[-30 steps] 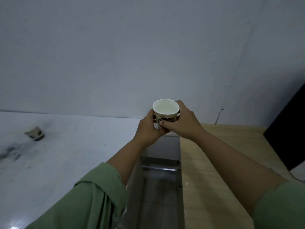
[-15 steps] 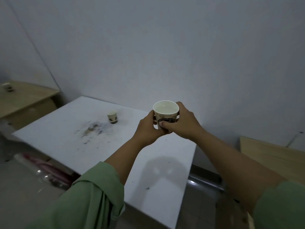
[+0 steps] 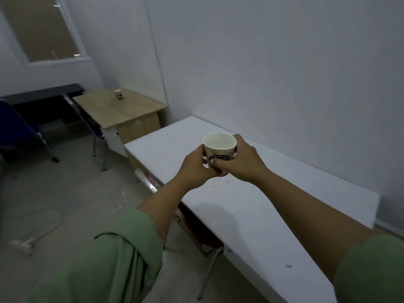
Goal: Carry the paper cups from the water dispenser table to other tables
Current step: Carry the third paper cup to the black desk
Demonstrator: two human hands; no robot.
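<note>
I hold a white paper cup (image 3: 219, 148) with a dark printed band upright in front of me, liquid visible inside. My left hand (image 3: 195, 165) grips its left side and my right hand (image 3: 240, 162) wraps its right side and bottom. The cup hangs above the near part of a long white table (image 3: 251, 206) that runs along the right wall. A second paper cup (image 3: 119, 94) stands on a wooden desk (image 3: 122, 110) in the far corner.
A dark bench or table (image 3: 41, 95) and blue chairs (image 3: 19, 130) stand at the far left. A power strip with a cable (image 3: 26, 242) lies on the tiled floor at the left. A window (image 3: 43, 29) is on the left wall.
The view has swung left: the white table now lies lengthwise on the right, its small cup has left the view, and the wooden desk is nearer. Both hands keep the same hold.
</note>
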